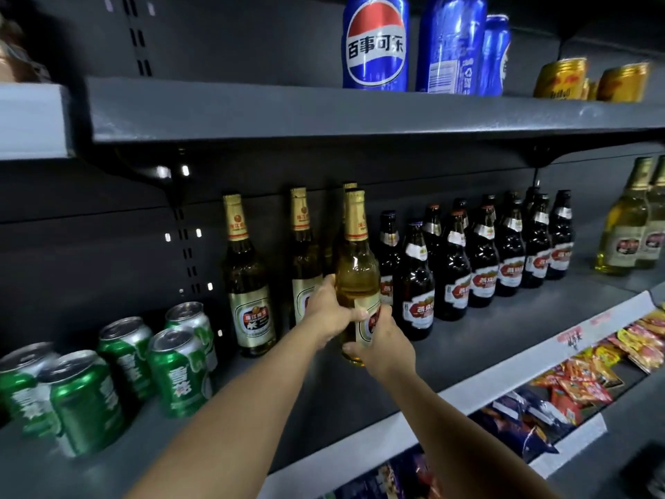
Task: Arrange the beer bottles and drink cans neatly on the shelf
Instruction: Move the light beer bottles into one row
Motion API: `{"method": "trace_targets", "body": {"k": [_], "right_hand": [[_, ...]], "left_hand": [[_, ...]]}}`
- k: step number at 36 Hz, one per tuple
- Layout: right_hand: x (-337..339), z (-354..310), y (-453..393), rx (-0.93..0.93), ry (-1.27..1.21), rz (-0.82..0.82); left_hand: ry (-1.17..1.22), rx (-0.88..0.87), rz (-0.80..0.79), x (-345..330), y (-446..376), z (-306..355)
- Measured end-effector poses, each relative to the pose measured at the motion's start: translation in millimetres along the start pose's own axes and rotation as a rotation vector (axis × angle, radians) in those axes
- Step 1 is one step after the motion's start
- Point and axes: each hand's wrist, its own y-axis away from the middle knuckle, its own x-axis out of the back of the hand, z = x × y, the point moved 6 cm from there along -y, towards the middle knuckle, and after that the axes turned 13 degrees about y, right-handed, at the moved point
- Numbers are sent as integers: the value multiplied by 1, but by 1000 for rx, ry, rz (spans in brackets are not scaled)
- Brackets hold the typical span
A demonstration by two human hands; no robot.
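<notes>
Shelf: I'm looking at the dark grey metal middle shelf (485,340), running from 8 o'clock up to 3 o'clock across my view, with a second dark grey metal upper shelf (324,117) above it at 12 o'clock.
Dark bottles: a double row of dark brown glass beer bottles with red-and-white labels (453,268) stands at 2 o'clock of my hands, the nearest one just beside the bottle I'm holding.
Green cans: a cluster of green aluminium drink cans (172,369) sits at 9 o'clock, near the shelf's front-left end.
Blue cans: tall blue cola cans (376,45) stand on the upper shelf at 12 o'clock, short gold cans (559,79) at 1 o'clock.
Held bottle: the clear glass beer bottle of golden beer with a gold foil neck (356,268) is upright at centre, in both my hands; I cannot tell whether its base touches the shelf.
Gold-neck neighbours: two matching gold-labelled beer bottles (248,282) stand at 10 o'clock of it, another right behind it.
Left hand: my left hand (329,313) grips the bottle's body, fingers wrapped round.
Right hand: my right hand (383,340) grips the lower label, thumb under the base edge.
Snacks: bright orange and red snack packets (583,376) lie on the shelf below, at 4 o'clock.
</notes>
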Motion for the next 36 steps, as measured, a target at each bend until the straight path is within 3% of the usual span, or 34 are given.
{"method": "trace_targets", "body": {"k": [11, 18, 23, 29, 36], "right_hand": [[-13, 29, -18, 59, 36, -95], [-14, 32, -22, 59, 54, -56], [-11, 33, -22, 22, 57, -32], [-5, 33, -19, -10, 106, -10], [-5, 30, -14, 21, 115, -30]], "left_hand": [[-41, 54, -12, -16, -29, -1], [-26, 69, -2, -12, -26, -1], [-83, 34, 100, -16, -24, -1], [42, 60, 31, -21, -23, -1], [-31, 35, 102, -22, -21, -2]]}}
